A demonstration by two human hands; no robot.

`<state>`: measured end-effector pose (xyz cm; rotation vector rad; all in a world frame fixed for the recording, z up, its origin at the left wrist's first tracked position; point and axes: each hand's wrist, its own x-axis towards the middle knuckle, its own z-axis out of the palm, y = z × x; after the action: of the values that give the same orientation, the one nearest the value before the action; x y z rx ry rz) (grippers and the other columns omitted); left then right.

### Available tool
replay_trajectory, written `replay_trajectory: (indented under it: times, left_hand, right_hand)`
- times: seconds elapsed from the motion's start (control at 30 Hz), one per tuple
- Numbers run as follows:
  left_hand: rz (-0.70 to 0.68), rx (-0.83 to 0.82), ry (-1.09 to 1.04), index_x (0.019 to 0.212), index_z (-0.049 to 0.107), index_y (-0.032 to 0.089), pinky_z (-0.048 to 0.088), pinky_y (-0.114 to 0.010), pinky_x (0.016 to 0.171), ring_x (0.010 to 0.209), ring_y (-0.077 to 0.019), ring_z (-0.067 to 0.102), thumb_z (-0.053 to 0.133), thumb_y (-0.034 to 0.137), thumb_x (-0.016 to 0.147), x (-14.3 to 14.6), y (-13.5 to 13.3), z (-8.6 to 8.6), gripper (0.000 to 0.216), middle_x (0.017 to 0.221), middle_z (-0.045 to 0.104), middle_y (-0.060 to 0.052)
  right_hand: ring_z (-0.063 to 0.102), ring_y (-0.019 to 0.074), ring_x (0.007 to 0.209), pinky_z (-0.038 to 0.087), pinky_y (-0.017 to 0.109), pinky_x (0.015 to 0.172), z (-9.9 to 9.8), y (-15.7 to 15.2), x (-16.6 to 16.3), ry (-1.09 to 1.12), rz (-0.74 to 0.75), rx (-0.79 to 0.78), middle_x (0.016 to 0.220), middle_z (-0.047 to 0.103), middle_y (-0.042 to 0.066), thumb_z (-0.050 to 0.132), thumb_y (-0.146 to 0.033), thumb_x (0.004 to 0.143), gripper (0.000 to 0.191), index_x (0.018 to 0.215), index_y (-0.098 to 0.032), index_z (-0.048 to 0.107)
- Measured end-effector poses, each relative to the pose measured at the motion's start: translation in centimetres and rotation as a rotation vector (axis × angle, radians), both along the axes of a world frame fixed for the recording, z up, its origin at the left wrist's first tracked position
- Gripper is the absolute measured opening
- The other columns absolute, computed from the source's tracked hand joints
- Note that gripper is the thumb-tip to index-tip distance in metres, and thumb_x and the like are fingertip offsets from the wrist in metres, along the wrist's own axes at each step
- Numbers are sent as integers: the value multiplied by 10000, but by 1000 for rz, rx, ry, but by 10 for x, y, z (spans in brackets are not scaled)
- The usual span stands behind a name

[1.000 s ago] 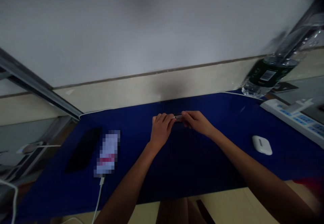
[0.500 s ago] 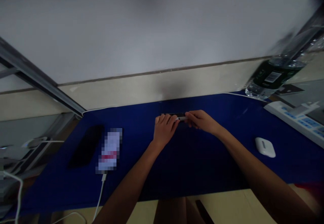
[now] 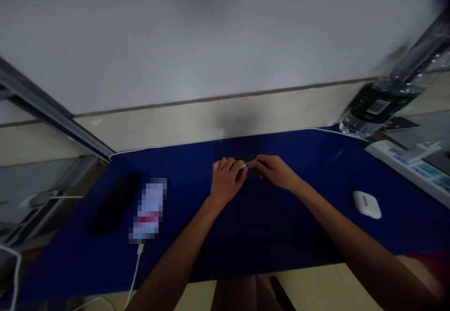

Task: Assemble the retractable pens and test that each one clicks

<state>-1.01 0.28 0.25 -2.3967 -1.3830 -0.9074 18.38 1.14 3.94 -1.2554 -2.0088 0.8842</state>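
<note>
Blue mat (image 3: 246,236): work surf. | bottle (image 3: 376,109), pwr strip (image 3: 411,161): far R, clear of hands | phone (image 3: 149,208): L, on cable | L hand (image 3: 227,182): fingers curled, pinching L end of slim dark item (image 3: 244,162) | R hand (image 3: 276,170): fingertips closed on R end, prob. to steady it | item at mat rear-ctr, between hands.

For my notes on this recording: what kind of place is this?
Probably an office or home desk: a blue desk mat laid up to the wall, a power strip on the right, and a phone on a charging cable.
</note>
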Motion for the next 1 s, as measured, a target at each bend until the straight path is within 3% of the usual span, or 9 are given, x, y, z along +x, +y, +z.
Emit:
replay_trajectory:
  times: [0.23, 0.37, 0.47, 0.8, 1.0]
  left_hand:
    - [-15, -37, -43, 1015, 630, 233, 313, -371, 810, 883, -200, 533, 506, 348, 952, -1, 3, 2, 180, 908, 642, -32]
    - [-18, -40, -44, 999, 630, 229, 313, -365, 798, 867, -198, 529, 507, 337, 951, -1, 4, 2, 170, 888, 638, -30]
    - [-20, -39, -52, 976, 631, 229, 315, -369, 802, 868, -203, 534, 516, 332, 939, -1, 3, 1, 159, 869, 637, -30]
    - [90, -109, -204, 797, 586, 208, 319, -379, 816, 815, -196, 538, 564, 266, 861, -3, 7, 2, 89, 785, 636, -13]
    - [139, -157, -304, 771, 578, 207, 315, -364, 782, 784, -190, 541, 546, 248, 869, -6, 10, 4, 111, 744, 626, -4]
  right_hand:
    - [592, 137, 743, 436, 248, 670, -8, 4, 1, 213, 47, 32, 835, 648, 4, 614, -269, 854, 82, 908, -209, 599]
    - [587, 142, 721, 437, 248, 635, -10, 5, 1, 231, 50, 9, 822, 641, -1, 679, -292, 804, 191, 955, -220, 586]
    - [601, 151, 725, 446, 262, 643, -7, 4, 0, 209, 71, -18, 856, 669, 23, 619, -352, 857, 213, 1022, -217, 622]
    - [524, 139, 606, 370, 267, 548, 3, 7, 11, 152, -101, -17, 750, 649, 31, 559, -452, 872, 285, 892, -201, 693]
    - [452, 121, 548, 324, 253, 490, 1, 15, 17, 356, -217, -122, 682, 557, 5, 566, -435, 848, 266, 934, -190, 627]
